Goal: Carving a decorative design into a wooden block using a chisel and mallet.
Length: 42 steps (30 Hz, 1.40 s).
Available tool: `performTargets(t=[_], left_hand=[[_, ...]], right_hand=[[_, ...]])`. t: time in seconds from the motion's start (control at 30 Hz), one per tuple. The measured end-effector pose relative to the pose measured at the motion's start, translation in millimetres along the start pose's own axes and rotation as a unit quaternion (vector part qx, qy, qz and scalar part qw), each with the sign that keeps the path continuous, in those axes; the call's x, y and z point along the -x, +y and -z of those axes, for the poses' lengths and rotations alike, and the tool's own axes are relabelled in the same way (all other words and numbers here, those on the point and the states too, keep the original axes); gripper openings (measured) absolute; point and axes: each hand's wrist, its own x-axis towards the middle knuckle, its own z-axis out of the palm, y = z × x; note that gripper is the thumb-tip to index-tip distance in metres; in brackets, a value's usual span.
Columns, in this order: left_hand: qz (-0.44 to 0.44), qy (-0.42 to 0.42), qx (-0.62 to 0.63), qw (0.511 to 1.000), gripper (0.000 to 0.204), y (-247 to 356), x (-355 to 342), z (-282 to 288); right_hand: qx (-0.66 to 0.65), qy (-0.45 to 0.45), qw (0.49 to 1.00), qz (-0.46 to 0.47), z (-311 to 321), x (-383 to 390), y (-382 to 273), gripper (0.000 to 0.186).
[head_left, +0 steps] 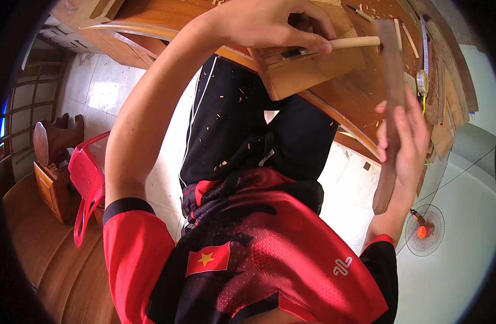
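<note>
My left hand (305,32) grips a light wooden-handled tool (356,42) over a thick board (307,81) on the wooden worktop (345,110). The tool's dark metal end points left, partly hidden by my fingers. In my right hand (407,129) is a long, dark wooden bar (391,75), held upright in the view with its blurred upper part at the free end of the light handle; whether they touch I cannot tell. Wood shavings lie around the board and on my dark trousers (226,119).
At the worktop's right are more tools (410,40), a tape measure (422,81) and several wood strips (445,92). A fan (423,232) stands at lower right. A red plastic chair (88,167) and a small wooden cabinet (53,189) are at left, on or near the floor.
</note>
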Motion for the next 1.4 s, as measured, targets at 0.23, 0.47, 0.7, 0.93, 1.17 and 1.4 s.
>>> performTargets(t=[0.23, 0.47, 0.7, 0.93, 1.17, 1.4], left_hand=[[-0.043, -0.017, 0.029, 0.999, 0.029, -11, -6, -3], [-0.015, -0.023, 0.012, 1.0, 0.027, -7, -8, -1], [0.009, -0.025, 0.025, 0.999, 0.026, -3, -6, -1], [-0.034, 0.002, -0.007, 0.999, 0.024, 2, -5, 0], [-0.005, -0.023, -0.043, 0.999, 0.021, -2, -8, -1], [-0.06, -0.006, -0.041, 0.997, 0.021, -11, -7, -1]], right_hand=[[-0.039, 0.002, 0.999, 0.011, -15, 5, 4, 0.049], [-0.152, 0.066, 0.985, 0.038, -10, 5, 6, 0.056], [-0.163, 0.179, 0.969, 0.054, -6, 7, 2, 0.047], [-0.147, 0.099, 0.984, 0.022, -11, 17, 5, 0.047], [-0.127, 0.077, 0.988, 0.03, -13, 13, 9, 0.029], [-0.194, 0.132, 0.972, 0.035, 1, 12, 7, 0.045]])
